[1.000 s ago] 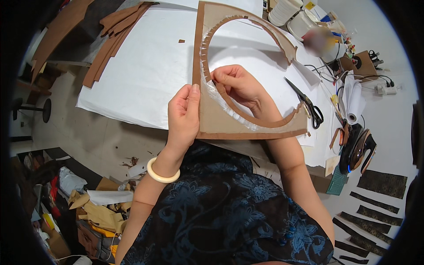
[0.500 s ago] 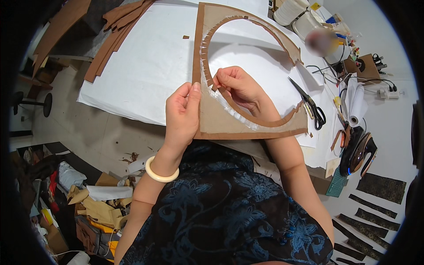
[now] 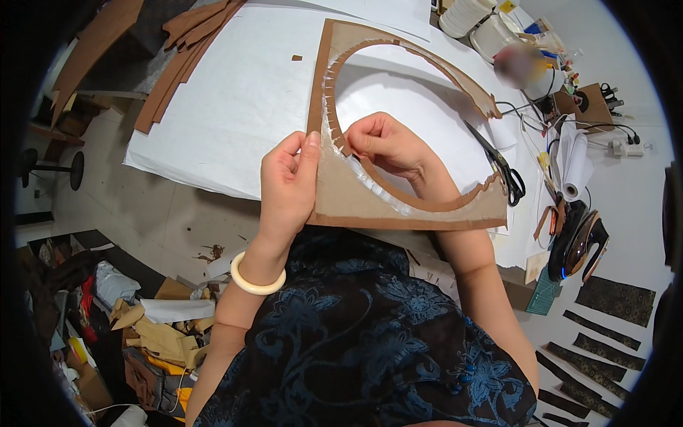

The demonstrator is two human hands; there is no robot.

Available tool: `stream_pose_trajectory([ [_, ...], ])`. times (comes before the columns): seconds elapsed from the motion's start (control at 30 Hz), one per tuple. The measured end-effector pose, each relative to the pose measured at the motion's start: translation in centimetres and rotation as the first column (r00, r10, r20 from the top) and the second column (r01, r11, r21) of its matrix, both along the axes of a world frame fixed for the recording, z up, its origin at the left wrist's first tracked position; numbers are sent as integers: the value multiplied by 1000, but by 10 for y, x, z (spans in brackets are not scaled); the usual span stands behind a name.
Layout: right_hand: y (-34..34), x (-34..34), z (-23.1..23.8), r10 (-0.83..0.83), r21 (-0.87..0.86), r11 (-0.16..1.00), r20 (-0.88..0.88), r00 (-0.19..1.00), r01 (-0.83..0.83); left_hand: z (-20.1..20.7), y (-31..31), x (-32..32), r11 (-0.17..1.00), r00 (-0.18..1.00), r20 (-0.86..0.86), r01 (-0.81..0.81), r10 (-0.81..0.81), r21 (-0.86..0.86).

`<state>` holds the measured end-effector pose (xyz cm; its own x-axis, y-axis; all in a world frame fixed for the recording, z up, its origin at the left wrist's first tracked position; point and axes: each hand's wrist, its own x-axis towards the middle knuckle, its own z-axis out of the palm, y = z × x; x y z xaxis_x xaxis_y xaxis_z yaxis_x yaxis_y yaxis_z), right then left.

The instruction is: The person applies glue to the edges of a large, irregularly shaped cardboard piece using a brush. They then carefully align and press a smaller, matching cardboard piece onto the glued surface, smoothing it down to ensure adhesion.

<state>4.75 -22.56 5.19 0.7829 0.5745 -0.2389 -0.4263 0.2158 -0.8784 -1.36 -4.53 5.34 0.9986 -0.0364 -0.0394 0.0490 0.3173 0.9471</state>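
A beige panel (image 3: 338,199) with brown folded borders and a big round cut-out is held up over the front of the table. Small snipped brown tabs (image 3: 329,85) line the cut-out's left side, and a shiny whitish film (image 3: 373,186) shows along its lower left curve. My left hand (image 3: 288,181) is closed on the panel's left border, thumb on top. Inside the cut-out, my right hand (image 3: 391,146) pinches the brown edge at the left of the curve; its fingertips partly hide that spot. Black-handled scissors (image 3: 511,181) lie just right of the panel.
White paper (image 3: 213,128) covers the table. Brown strips (image 3: 178,71) lie at its far left, a small brown scrap (image 3: 297,58) nearer the middle. On the right are an iron (image 3: 587,245), a paper roll (image 3: 569,164), cables and white thread cones (image 3: 462,18). Scraps pile up at lower left.
The panel has dropped slightly toward me, its right side shifting right and closer to the scissors. My left hand has edged left; my right hand still pinches the cut-out's edge.
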Motion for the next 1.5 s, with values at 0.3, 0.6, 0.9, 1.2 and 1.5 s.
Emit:
stream_pose_trajectory([
  [0.3, -1, -3, 2, 96, -88, 992, 28, 995, -93, 3, 2, -2, 1000, 999, -52, 2, -2, 13],
  [0.6, -1, -6, 1, 197, -53, 978, -51, 979, -200, -6, 10, 1, 998, 993, -111, 37, -32, 43],
  [0.9, 16, 3, 0, -49, -151, 987, 3, 999, 49, -10, 9, -17, 924, 966, -257, -74, -28, -375],
  [1.2, 26, 4, -2, 8, 21, 1000, -301, 954, -1, -21, 19, -13, 941, 973, -219, -137, 70, -309],
  [1.5, 27, 4, -12, 36, -66, 997, -109, 993, -43, -12, 23, -6, 957, 969, -218, -166, 114, -237],
])
